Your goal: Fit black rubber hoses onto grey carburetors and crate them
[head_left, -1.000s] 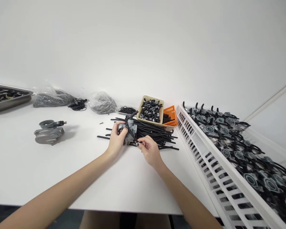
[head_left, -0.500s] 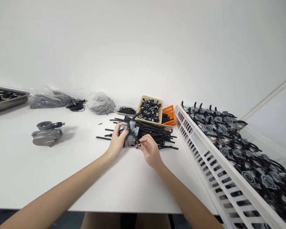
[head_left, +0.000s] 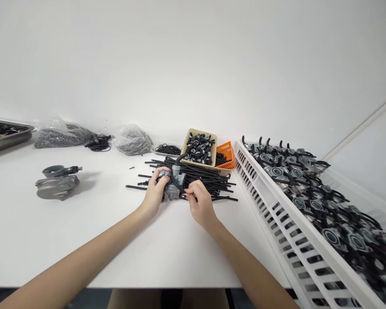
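Observation:
A grey metal carburetor [head_left: 171,192] is upright in front of me, with my left hand [head_left: 153,193] wrapped round its left side. A black cap with a bent stem [head_left: 180,159] tops it. Across its front runs a short black rubber hose [head_left: 176,183], slanting down to the right. My right hand [head_left: 200,201] is closed in a pinch at the lower end of this hose, beside the carburetor; the fingers hide the tip. Behind both hands lies a pile of black rubber hoses [head_left: 209,177].
Right: a white slotted crate [head_left: 289,214] full of carburetors. Behind the hoses: a cream basket [head_left: 187,139] of small black-and-metal parts and an orange basket [head_left: 233,159]. Left: another carburetor [head_left: 58,185], plastic bags [head_left: 133,140] of small parts, black rings [head_left: 167,149], a metal tray [head_left: 9,140].
My right fingers have closed further over the hose end, and a small shiny piece seen there before is now hidden. My left hand keeps its hold. The whole view has shifted slightly.

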Demonstrator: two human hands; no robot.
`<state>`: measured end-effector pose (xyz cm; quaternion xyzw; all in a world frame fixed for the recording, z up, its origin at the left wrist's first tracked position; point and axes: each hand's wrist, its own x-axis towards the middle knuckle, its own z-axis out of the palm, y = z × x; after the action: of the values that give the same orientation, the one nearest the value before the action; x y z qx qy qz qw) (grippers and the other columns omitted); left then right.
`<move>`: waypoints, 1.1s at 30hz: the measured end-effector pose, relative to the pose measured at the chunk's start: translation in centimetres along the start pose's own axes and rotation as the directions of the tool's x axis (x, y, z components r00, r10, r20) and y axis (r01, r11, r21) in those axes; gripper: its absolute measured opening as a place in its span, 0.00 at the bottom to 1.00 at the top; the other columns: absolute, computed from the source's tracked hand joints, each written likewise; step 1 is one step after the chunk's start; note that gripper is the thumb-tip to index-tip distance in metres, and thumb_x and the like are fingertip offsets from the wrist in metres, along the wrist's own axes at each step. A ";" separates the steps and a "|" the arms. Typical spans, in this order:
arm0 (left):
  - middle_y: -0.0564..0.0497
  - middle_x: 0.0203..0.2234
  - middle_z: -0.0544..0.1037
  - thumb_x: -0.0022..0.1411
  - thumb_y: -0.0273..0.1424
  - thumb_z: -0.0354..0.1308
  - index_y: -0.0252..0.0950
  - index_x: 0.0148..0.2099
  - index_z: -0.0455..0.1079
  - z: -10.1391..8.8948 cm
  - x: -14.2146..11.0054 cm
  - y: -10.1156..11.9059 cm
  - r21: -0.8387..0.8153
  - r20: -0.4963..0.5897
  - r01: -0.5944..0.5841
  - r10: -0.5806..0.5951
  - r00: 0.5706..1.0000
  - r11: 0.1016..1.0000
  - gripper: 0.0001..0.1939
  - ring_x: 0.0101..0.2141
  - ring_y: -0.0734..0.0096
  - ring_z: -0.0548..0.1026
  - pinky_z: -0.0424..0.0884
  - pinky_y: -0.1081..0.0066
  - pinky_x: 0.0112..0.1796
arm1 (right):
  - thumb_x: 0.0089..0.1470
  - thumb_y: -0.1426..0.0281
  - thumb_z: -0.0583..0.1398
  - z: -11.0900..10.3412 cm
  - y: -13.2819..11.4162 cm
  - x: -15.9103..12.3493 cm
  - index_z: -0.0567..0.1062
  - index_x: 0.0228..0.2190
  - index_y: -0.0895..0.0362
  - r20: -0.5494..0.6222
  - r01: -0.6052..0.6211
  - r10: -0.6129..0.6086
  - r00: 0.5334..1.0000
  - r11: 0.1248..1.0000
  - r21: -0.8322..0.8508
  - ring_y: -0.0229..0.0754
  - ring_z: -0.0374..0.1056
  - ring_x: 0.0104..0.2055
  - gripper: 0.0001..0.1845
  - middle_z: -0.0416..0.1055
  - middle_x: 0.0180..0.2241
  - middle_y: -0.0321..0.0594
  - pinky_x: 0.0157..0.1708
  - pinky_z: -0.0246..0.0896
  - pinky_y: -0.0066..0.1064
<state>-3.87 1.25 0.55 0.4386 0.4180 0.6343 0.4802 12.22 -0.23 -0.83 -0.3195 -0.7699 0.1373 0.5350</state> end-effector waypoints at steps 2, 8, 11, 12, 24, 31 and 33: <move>0.56 0.27 0.65 0.53 0.34 0.55 0.40 0.42 0.65 0.0 0.1 -0.1 -0.005 -0.001 0.009 -0.009 1.000 1.000 0.12 0.26 0.74 0.64 0.62 0.78 0.23 | 0.59 0.78 0.51 0.0 -0.2 -0.1 0.66 0.29 0.55 -0.014 0.069 -0.070 0.997 0.995 -0.066 0.39 0.63 0.35 0.09 0.63 0.31 0.39 0.35 0.61 0.30; 0.57 0.27 0.65 0.52 0.35 0.55 0.41 0.42 0.65 0.1 0.2 -0.1 -0.029 -0.001 0.039 -0.039 0.999 0.999 0.13 0.24 0.75 0.64 0.62 0.78 0.22 | 0.59 0.79 0.51 0.3 -0.2 -0.2 0.66 0.28 0.55 -0.042 0.108 -0.114 0.993 0.986 -0.123 0.38 0.63 0.34 0.11 0.63 0.32 0.40 0.33 0.61 0.28; 0.58 0.26 0.65 0.52 0.35 0.55 0.41 0.42 0.65 0.1 0.2 -0.1 -0.034 0.002 0.047 -0.047 0.999 0.998 0.13 0.23 0.76 0.63 0.61 0.79 0.22 | 0.59 0.80 0.51 0.4 -0.3 -0.2 0.66 0.28 0.56 -0.078 0.114 -0.123 0.989 0.987 -0.115 0.38 0.63 0.33 0.11 0.63 0.31 0.39 0.32 0.61 0.28; 0.58 0.26 0.65 0.52 0.35 0.55 0.40 0.42 0.65 0.0 0.2 -0.1 -0.034 0.006 0.048 -0.048 0.999 0.998 0.13 0.22 0.76 0.63 0.61 0.79 0.21 | 0.59 0.80 0.51 0.4 -0.3 -0.2 0.66 0.28 0.56 -0.089 0.114 -0.124 0.988 0.987 -0.112 0.37 0.63 0.33 0.11 0.62 0.31 0.39 0.32 0.61 0.28; 0.57 0.26 0.66 0.53 0.36 0.56 0.40 0.43 0.64 -0.2 0.3 0.0 -0.009 0.052 0.004 -0.004 0.999 1.000 0.14 0.24 0.74 0.65 0.64 0.76 0.25 | 0.58 0.80 0.51 0.3 -0.3 -0.2 0.67 0.28 0.56 -0.107 0.059 -0.070 0.992 0.993 -0.103 0.37 0.63 0.32 0.11 0.63 0.31 0.39 0.30 0.61 0.27; 0.55 0.30 0.68 0.53 0.32 0.54 0.38 0.41 0.67 -0.3 0.5 -0.1 0.143 0.034 -0.128 0.125 0.992 0.981 0.11 0.29 0.72 0.65 0.62 0.75 0.31 | 0.57 0.80 0.52 0.4 0.0 -0.3 0.65 0.25 0.55 0.016 -0.012 0.013 1.000 0.997 -0.075 0.37 0.64 0.33 0.11 0.62 0.32 0.38 0.32 0.64 0.27; 0.55 0.29 0.68 0.53 0.32 0.54 0.38 0.40 0.67 -0.2 0.4 -0.3 0.135 0.015 -0.112 0.111 0.994 0.984 0.11 0.29 0.72 0.64 0.61 0.75 0.30 | 0.58 0.80 0.51 0.6 0.2 -0.5 0.63 0.25 0.55 0.037 -0.009 0.012 0.999 0.995 -0.095 0.37 0.64 0.33 0.13 0.61 0.32 0.38 0.34 0.65 0.27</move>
<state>-4.04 1.69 0.33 0.4954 0.4329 0.6287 0.4146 11.86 -0.31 -1.52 -0.3459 -0.7839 0.1094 0.5039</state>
